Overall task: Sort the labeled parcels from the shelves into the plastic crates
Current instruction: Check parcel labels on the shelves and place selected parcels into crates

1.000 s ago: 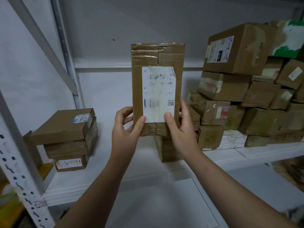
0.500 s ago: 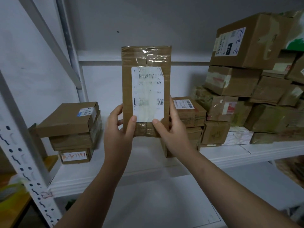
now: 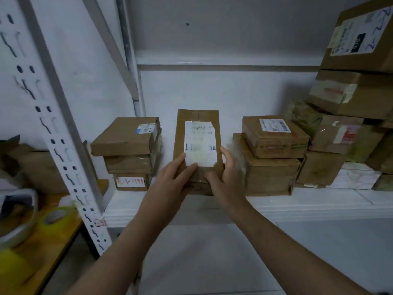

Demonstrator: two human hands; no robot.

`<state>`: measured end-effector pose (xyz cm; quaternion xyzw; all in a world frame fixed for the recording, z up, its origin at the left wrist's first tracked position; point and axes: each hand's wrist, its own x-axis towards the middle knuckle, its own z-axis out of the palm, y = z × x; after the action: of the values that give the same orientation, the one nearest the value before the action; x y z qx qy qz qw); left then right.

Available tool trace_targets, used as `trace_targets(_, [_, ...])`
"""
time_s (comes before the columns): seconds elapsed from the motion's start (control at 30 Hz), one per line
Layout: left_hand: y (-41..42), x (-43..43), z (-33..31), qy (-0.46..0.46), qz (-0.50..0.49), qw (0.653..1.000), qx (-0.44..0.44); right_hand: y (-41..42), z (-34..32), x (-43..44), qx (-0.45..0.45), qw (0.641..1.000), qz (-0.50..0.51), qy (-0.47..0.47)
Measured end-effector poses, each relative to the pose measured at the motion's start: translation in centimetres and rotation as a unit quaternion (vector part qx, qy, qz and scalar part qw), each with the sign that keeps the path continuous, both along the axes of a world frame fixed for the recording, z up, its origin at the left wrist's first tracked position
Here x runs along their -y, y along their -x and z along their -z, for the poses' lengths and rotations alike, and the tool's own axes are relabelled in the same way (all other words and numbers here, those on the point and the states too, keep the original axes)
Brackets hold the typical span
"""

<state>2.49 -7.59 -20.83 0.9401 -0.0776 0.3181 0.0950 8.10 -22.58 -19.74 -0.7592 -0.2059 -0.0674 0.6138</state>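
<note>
Two grips on one parcel (image 3: pixel 197 116): my left hand (image 3: pixel 172 182) clasps its lower end at 7 o'clock, my right hand (image 3: pixel 228 179) at 5. Its long axis runs 12 to 6, label (image 3: pixel 200 143) toward me, above the shelf (image 3: pixel 297 206) edge; I see no crate.

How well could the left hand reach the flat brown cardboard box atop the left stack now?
Probably yes, once freed: the left hand grips the tall brown white-labelled cardboard parcel. The flat box lies just to its left, with nothing between them.
</note>
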Motion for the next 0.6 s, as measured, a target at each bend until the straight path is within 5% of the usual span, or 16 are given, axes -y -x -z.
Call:
trace_targets(0.13, [-0.2, -1.5, 1.0, -0.005, -0.019, 0.999, -0.049, -0.1, 1.7, -1.1, -0.048, 0.995, -0.053, 0.069])
trace_targets(0.3, [-0.5, -2.8, 1.8, -0.018, -0.056, 0.995, -0.084, -0.4, 3.5, -2.2, 0.037, 0.984, -0.047, 0.168])
trace_targets(0.6, [-1.7, -3.3, 2.6, -0.125, -0.076, 0.989, -0.003, -1.6, 4.3, -4.3, 0.077, 0.979, 0.013, 0.186])
